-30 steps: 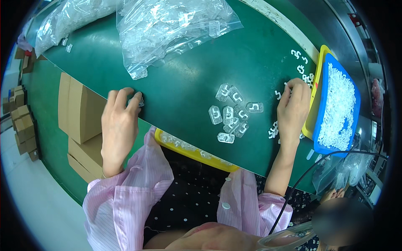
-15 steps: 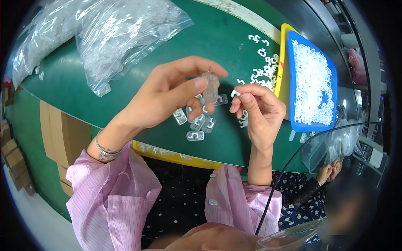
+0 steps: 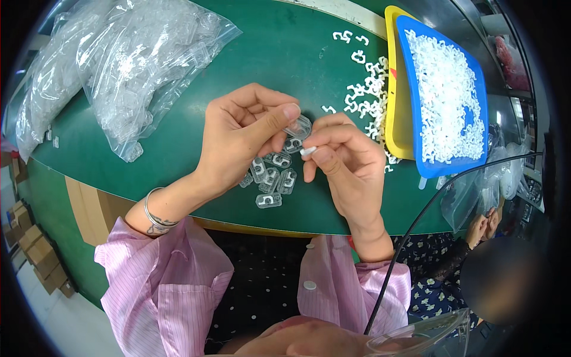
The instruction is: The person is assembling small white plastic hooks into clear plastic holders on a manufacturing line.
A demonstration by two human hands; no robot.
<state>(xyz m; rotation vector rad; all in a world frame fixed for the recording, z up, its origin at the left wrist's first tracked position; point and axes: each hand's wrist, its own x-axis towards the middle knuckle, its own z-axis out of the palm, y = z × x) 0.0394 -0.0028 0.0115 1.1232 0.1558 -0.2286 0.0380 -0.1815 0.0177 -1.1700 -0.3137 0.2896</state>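
Two hands raised over a green table (image 3: 178,172): left hand (image 3: 241,134) pinching a clear plastic clip housing (image 3: 299,127) between thumb and fingers, right hand (image 3: 345,163) closed on a small white insert (image 3: 308,151) just beside it. More clear housings (image 3: 270,178) below; white hook pieces (image 3: 366,98) beside a blue tray (image 3: 446,89); plastic bags (image 3: 137,65) top left. Housing partly hidden by fingertips.

Two clear plastic bags (image 3: 137,65) of clear parts lie upper left; brown cartons (image 3: 41,262) stand lower left.
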